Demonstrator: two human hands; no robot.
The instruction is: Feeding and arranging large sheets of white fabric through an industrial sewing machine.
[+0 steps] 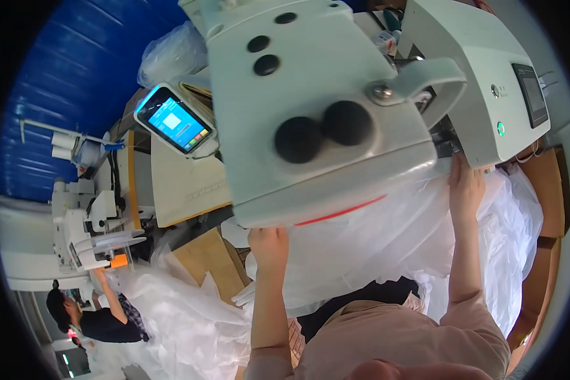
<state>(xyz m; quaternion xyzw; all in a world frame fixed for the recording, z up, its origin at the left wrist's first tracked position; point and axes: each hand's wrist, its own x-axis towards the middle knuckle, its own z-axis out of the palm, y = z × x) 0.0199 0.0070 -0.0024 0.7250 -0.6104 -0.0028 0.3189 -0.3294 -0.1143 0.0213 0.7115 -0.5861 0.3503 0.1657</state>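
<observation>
Both hands press flat on the white fabric point(373, 234) — left hand point(269, 247) half hidden, right hand point(465, 187) with fingers together near the sewing machine point(316, 120) — they could slip under its needle.

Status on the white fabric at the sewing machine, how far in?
Done: a good deal of white fabric is bunched on the near side of the sewing machine, spilling toward the lap. In hand: the left hand presses the fabric at the machine's near edge, the right hand holds it flat by the machine's right side. Left: unclear; the needle area is hidden by the machine head.
</observation>
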